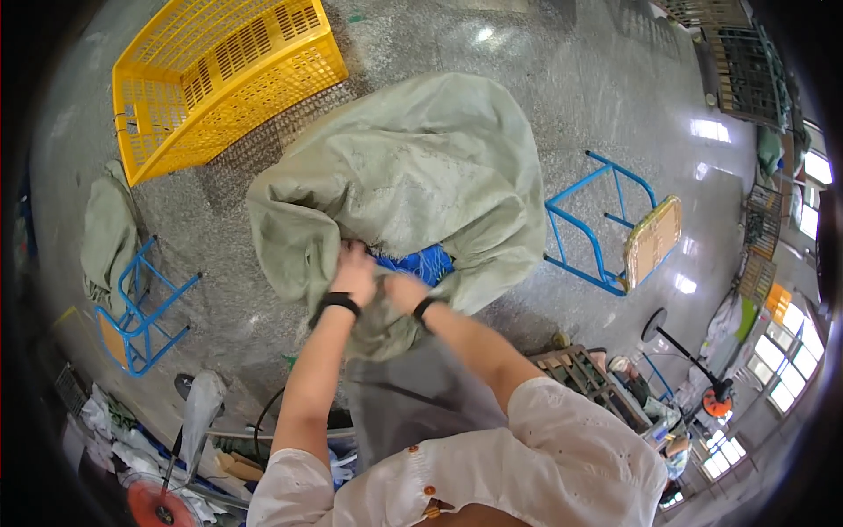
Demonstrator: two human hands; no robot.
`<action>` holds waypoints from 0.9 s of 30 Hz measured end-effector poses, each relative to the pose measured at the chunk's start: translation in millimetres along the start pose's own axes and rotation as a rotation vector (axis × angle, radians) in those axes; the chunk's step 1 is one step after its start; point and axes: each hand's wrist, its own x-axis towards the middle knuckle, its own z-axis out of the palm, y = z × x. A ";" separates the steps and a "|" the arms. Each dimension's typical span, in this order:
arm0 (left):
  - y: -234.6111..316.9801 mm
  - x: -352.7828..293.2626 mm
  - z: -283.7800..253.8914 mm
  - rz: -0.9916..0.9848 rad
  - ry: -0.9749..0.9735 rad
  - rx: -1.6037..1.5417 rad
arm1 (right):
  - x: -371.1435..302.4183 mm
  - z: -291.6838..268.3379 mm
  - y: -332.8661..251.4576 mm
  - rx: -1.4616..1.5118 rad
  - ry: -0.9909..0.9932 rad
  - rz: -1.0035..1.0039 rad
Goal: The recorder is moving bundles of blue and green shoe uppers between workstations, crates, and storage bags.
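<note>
A large grey-green cloth sack [421, 149] lies slumped on the floor in front of me, its mouth turned toward me. Blue stringy or net-like material [423, 262] shows inside the opening; most of it is hidden by the folds. My left hand [354, 274] is closed on the cloth at the left of the mouth. Close beside it, my right hand [406, 292] is curled on the near rim, blurred by motion. Bunched fabric hangs below both hands, against my grey trousers [408, 404]. Both wrists wear a dark band.
A yellow plastic crate [255, 97] lies at the far left. Blue-framed stools lie tipped over, one at the right [597, 224] and one at the left [145, 307], near another piece of green cloth [110, 237]. Orange-centred fans [716, 402] stand lower right and lower left.
</note>
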 end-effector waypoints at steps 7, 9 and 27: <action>-44.4 28.0 -114.6 -0.524 0.341 0.176 | 28.0 -159.3 80.8 -0.084 0.351 0.257; -51.6 29.2 -124.7 -0.570 0.319 0.169 | 31.6 -192.3 69.4 -0.144 0.385 0.221; -123.6 -98.3 -63.9 -0.622 -0.027 0.195 | 79.9 -395.3 -45.6 -0.233 1.055 -0.223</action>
